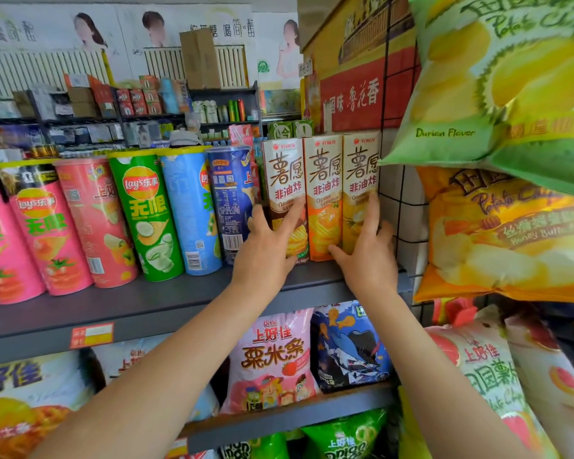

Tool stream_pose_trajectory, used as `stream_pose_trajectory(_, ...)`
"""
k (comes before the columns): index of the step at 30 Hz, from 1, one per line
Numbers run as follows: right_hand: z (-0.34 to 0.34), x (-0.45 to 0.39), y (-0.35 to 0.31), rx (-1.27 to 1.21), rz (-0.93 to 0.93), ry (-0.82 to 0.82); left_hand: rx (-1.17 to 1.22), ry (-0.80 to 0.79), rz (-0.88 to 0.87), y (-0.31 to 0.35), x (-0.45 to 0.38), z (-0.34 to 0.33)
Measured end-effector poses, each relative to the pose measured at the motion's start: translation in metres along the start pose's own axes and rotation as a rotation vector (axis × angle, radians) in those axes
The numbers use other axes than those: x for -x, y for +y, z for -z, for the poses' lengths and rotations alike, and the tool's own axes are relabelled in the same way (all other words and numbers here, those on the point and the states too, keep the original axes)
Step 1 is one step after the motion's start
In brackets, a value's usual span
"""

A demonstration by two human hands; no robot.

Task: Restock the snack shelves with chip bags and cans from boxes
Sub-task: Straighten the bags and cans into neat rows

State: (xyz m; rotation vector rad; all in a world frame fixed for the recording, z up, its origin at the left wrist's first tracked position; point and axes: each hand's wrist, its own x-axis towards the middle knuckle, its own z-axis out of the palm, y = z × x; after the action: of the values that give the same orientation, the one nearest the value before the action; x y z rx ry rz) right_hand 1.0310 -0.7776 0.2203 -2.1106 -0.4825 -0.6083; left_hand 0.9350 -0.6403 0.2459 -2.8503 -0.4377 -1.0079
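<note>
**Both hands on the upright chip boxes at the right end of the shelf**

The left hand [267, 246] lies flat on the front of the brown box [284, 180], fingers straight and spread, thumb up beside the dark blue can [232, 200]. The right hand [367, 256] rests with straight fingers on the yellow box [360, 180], its thumb stretched left to the bottom of the orange box [322, 183]. Neither hand is curled round anything; they sit apart, one box between them. Both bare forearms reach up from the near edge.

The three boxes are tall, slim, glossy cardboard, standing upright and touching side by side on the grey shelf [166, 303], hard against a black wire grid [403, 193] on the right. To their left stands a row of smooth round cans: dark blue, light blue [189, 210], green [146, 217] and pink [90, 223].

Puffy, shiny chip bags hang on the right: a green one [497, 81] above a yellow one [504, 233]. On the lower shelf sit a pink bag [272, 362] and a blue bag [348, 346].
</note>
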Motion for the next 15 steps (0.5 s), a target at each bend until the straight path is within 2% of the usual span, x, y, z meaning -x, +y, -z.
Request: stream_pose_trajectory(15,-0.004,-0.014,-0.004,0.023,0.013,-0.065,0.132,-0.010,0.047,-0.002,-0.005,-0.015)
